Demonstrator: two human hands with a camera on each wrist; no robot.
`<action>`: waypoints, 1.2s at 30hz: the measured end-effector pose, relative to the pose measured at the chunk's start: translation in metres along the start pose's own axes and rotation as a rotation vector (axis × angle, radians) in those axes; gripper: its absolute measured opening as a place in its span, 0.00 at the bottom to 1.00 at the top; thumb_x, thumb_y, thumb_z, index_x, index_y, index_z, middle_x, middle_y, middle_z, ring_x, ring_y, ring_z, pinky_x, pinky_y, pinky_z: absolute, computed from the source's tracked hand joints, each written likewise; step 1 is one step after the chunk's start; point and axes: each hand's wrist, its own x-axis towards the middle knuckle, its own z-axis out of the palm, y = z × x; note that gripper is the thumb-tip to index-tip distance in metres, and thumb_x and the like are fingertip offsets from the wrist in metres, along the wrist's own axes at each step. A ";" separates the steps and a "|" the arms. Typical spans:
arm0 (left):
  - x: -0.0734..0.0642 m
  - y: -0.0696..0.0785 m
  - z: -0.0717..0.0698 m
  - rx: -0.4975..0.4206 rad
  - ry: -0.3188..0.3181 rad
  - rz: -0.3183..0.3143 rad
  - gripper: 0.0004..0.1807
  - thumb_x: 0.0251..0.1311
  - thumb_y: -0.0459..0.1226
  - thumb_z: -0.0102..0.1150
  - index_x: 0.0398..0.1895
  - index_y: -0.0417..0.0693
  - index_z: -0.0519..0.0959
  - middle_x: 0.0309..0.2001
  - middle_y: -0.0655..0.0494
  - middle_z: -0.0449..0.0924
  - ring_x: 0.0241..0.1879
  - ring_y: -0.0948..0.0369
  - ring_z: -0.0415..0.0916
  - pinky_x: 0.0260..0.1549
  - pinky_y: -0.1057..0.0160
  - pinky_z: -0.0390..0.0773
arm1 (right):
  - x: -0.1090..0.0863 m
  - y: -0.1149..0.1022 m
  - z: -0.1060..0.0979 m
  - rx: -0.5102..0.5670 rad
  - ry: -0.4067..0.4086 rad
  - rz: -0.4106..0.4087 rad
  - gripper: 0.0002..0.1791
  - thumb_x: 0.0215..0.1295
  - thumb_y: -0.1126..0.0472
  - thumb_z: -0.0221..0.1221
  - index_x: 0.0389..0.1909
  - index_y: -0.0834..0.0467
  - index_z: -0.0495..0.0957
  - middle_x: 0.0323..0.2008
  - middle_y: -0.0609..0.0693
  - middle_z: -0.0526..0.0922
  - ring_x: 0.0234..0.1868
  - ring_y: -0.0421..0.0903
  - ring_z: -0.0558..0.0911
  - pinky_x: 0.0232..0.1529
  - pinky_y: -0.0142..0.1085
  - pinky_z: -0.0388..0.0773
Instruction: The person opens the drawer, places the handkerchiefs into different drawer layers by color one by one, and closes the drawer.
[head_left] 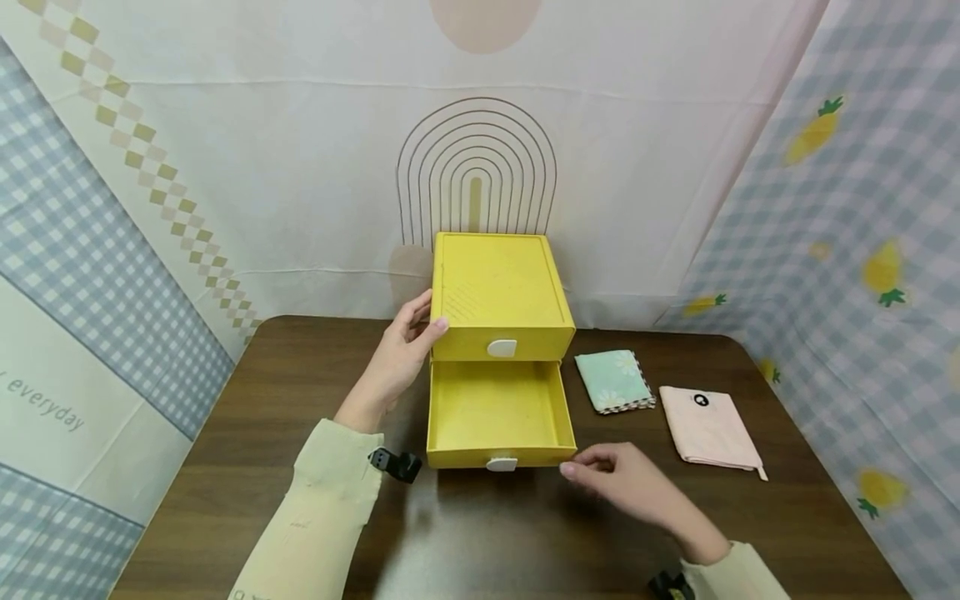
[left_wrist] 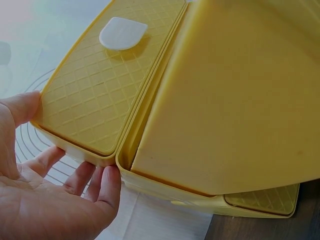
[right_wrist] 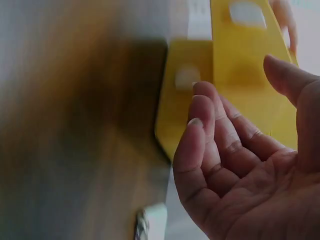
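A yellow two-drawer storage box point(head_left: 498, 279) stands at the back of the table, its lower drawer point(head_left: 495, 408) pulled out with nothing inside. Both drawer fronts carry a white tab handle point(left_wrist: 122, 34). My left hand point(head_left: 399, 354) grips the upper part at its left side, thumb at the front corner and fingers along the side wall. Beside the right front corner of the lower drawer is my right hand point(head_left: 626, 483). Its fingers are loosely bent, and in the right wrist view the palm point(right_wrist: 270, 195) holds nothing. Whether a fingertip touches the drawer, I cannot tell.
To the right of the box lies a folded mint-green cloth point(head_left: 613, 379) with a checked edge. Farther right is a folded pink cloth point(head_left: 708, 425) with a small loop. Patterned fabric point(head_left: 322, 167) hangs behind the brown wooden table point(head_left: 247, 467).
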 end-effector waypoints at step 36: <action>0.001 0.000 0.000 -0.004 0.010 0.004 0.36 0.63 0.54 0.58 0.73 0.65 0.58 0.67 0.59 0.62 0.60 0.56 0.64 0.60 0.54 0.66 | 0.111 0.096 -0.069 0.012 0.520 0.255 0.56 0.60 0.38 0.62 0.73 0.70 0.46 0.66 0.72 0.60 0.66 0.64 0.62 0.61 0.57 0.63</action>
